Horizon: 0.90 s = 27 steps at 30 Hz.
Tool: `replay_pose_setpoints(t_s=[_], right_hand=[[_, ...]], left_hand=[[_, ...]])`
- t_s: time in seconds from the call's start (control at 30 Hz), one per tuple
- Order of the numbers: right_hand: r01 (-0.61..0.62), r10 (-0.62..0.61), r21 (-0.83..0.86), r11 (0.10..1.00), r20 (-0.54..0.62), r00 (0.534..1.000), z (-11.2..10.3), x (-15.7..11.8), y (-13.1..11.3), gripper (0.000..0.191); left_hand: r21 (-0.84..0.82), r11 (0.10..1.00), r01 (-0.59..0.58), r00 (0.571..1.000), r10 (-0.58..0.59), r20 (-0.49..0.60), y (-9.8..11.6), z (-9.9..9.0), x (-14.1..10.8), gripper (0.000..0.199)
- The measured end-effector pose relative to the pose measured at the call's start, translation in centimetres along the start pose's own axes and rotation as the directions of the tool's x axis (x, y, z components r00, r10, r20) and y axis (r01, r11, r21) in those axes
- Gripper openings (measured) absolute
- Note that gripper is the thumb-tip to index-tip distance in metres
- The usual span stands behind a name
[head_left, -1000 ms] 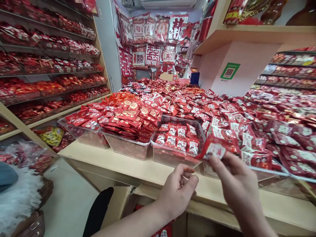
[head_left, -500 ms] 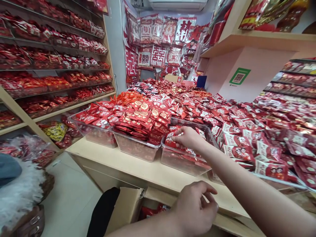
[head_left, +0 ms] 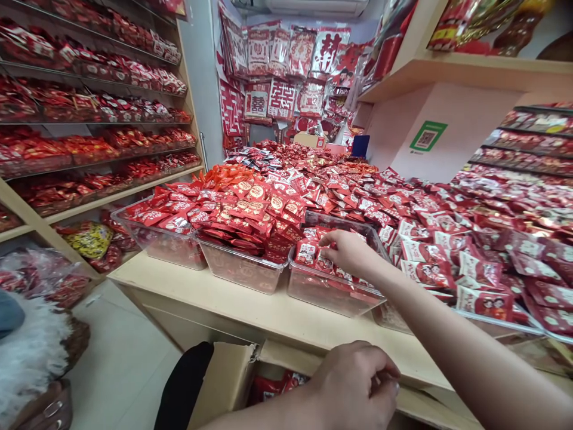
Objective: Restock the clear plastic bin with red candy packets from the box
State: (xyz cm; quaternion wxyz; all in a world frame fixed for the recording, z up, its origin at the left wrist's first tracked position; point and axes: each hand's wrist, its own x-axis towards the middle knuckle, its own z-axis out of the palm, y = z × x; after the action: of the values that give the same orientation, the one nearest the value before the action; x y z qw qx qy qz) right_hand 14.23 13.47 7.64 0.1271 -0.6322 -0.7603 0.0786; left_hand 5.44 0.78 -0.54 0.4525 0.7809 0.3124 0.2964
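Well, the right hand (head_left: 353,254) reaches out over a clear plastic tray (head_left: 333,295) on the bench (head_left: 250,313), and its fingers (head_left: 329,239) press down on small red packets (head_left: 307,252) lying in the tray. They touch the packets, but it is hard to tell if they grip one. The left hand (head_left: 353,385) hangs low, just over an open cardboard box (head_left: 226,382), with its fingers curled in. Nothing shows in them, though they may hide something. The tray sits near the front of the bench, likely so a hand can reach in easily, and its clear sides let the packets show.
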Motion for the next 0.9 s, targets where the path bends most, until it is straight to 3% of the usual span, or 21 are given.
replay_pose_setpoints(t_s=[0.2,0.37,0.63,0.77,0.9], right_hand=[[0.04,-0.03,-0.084,0.996,0.12,0.992,-0.2,-0.3,2.0,0.025],[0.036,-0.027,-0.069,0.997,0.129,0.991,-0.3,-0.9,1.8,0.027],[0.104,-0.111,-0.062,0.993,-0.127,0.986,-2.5,-5.5,3.0,0.018],[0.136,-0.166,-0.22,0.966,-0.123,0.978,-2.4,-2.6,3.8,0.021],[0.234,-0.245,-0.28,0.931,-0.004,0.969,-0.8,2.6,3.7,0.024]], left_hand=[[0.112,0.989,-0.092,0.996,0.091,0.008,-0.4,0.0,0.1,0.02],[0.136,0.983,-0.122,0.992,0.118,0.035,-0.9,0.2,0.2,0.02],[0.188,0.963,-0.194,0.98,0.182,0.077,-0.7,0.4,0.3,0.019],[0.233,0.945,-0.23,0.973,0.214,0.092,-0.6,0.5,0.4,0.018],[0.24,0.945,-0.224,0.974,0.211,0.077,-1.1,0.5,0.4,0.019]])
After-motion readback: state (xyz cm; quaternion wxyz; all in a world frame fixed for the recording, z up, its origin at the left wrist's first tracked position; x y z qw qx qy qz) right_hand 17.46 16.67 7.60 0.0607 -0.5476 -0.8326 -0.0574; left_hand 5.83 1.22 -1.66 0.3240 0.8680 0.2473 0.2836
